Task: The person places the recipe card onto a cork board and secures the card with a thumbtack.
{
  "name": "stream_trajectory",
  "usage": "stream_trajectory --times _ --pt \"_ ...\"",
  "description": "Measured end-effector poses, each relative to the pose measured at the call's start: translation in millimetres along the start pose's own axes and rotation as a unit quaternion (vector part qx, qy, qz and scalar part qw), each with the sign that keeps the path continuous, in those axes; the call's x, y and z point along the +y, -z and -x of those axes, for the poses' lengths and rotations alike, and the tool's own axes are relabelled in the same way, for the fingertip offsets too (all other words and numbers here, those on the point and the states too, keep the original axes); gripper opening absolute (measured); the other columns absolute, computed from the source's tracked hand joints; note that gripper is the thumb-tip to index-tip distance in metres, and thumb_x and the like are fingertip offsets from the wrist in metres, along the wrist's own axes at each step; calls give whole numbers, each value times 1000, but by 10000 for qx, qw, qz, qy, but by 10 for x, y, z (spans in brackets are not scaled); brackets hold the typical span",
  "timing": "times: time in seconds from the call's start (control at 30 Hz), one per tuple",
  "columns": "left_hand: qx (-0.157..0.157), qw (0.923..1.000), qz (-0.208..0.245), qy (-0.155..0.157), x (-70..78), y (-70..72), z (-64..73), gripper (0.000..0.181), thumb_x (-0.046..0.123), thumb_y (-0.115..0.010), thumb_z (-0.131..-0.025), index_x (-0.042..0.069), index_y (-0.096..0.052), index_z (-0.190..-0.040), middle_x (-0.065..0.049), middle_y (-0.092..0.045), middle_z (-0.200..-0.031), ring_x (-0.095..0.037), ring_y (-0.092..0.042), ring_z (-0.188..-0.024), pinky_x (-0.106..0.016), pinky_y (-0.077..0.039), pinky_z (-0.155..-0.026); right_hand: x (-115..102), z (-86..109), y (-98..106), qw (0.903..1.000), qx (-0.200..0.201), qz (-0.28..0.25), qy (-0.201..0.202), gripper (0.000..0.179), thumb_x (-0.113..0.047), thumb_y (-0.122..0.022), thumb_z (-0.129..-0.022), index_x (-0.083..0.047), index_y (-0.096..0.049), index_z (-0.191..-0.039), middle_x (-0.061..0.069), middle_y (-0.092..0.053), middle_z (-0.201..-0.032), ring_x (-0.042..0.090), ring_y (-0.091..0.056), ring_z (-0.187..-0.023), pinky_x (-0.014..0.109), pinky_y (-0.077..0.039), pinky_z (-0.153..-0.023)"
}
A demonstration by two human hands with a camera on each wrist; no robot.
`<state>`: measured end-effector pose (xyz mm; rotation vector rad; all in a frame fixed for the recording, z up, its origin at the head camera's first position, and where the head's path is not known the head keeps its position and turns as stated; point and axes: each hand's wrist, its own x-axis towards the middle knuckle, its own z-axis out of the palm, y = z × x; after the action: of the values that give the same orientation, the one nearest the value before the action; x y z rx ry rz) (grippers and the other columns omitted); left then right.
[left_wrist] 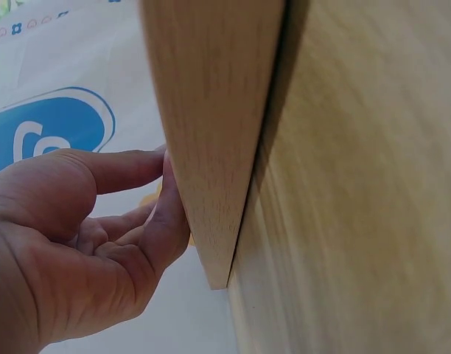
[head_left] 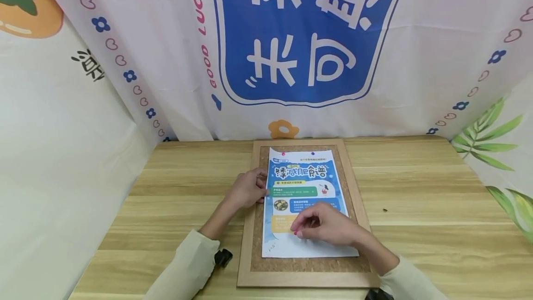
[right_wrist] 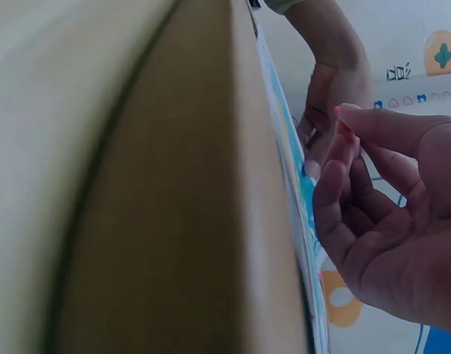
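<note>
A printed paper sheet (head_left: 310, 248) with blue artwork lies on a wood-framed cork board (head_left: 308, 265). Along its top edge sit a pink push pin (head_left: 283, 153) and a dark purple push pin (head_left: 313, 153). My left hand (head_left: 248, 188) is at the sheet's left edge, thumb and index finger pinching it; in the left wrist view the frame's side (left_wrist: 211, 133) partly hides the fingertips. Over the lower part of the sheet, my right hand (head_left: 329, 226) pinches another pink push pin (right_wrist: 337, 110) between thumb and index finger.
The board rests on a wood-grain table (head_left: 420, 240), its far end near a printed cloth backdrop (head_left: 183, 96). A small dark speck (head_left: 385, 209) lies right of the board. Black wrist straps (head_left: 223, 257) show at the sleeves.
</note>
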<state>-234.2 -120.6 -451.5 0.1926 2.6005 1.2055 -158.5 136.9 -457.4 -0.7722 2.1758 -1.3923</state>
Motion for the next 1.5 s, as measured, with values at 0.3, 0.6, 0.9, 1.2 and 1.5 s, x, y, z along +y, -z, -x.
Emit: stream_trajectory --times 0.3,0.6,0.9,1.2,1.5 --pt "-15 10000 -17 13 -3 -3 -3 48 -3 -75 -96 -2 -60 -142 -13 -73 -94 -17 -70 -66 -26 -64 -60 58 -37 -193 9991 137 -394 -8 13 -11 -79 -95 -6 -82 -107 11 -81 -102 6 -65 -80 17 -54 -71" --pt "-6 10000 -41 40 -13 -1 -10 47 -2 -74 -97 -1 -60 -142 -13 -74 -94 -18 -70 -66 -26 -62 -60 29 -96 -380 9964 46 -815 -218 13 -6 -75 -96 -3 -82 -107 14 -79 -98 3 -58 -68 16 -49 -60" --pt "16 10000 -48 40 -25 1 -19 47 -2 -74 -97 -1 -60 -142 -13 -74 -94 -18 -71 -67 -25 -62 -59 -5 -172 -495 9967 -17 -771 -248 12 -3 -73 -94 -3 -82 -101 13 -80 -96 1 -58 -64 14 -47 -56" --pt "9 10000 11 -40 -29 -1 -33 48 -5 -75 -94 -2 -61 -140 -14 -75 -93 -17 -70 -64 -25 -61 -57 -6 -203 -533 9988 101 -385 -277 9 -4 -76 -92 -8 -84 -94 6 -80 -85 0 -50 -51 14 -41 -48" --pt "3 10000 -20 -62 -31 1 -22 46 -4 -75 -95 -2 -61 -139 -14 -75 -93 -17 -70 -64 -24 -60 -57 -9 -248 -577 9986 393 185 -303 7 -11 -85 -86 -17 -86 -86 -3 -81 -80 1 -60 -63 16 -46 -56"
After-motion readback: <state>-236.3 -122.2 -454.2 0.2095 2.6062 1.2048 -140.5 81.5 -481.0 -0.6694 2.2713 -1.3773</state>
